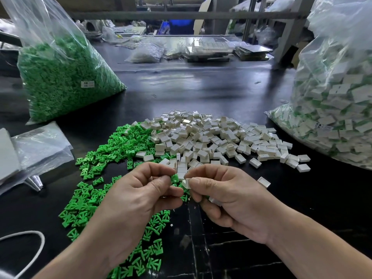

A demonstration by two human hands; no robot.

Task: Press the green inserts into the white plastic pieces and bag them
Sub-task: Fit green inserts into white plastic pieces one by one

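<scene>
Just left of the right hand (pixel 227 198), which pinches a white plastic shell (pixel 186 181), the left hand (pixel 141 190) pinches a green forked plastic insert (pixel 174 178).

The green insert (pixel 174 178) is mostly concealed in the left hand (pixel 141 192) grip; bag label (pixel 87 84) illegible; right bag (pixel 340 101) cropped at frame edge.

Factory assembly bench (pixel 201 93), bulk bags of parts (pixel 66 81)
</scene>
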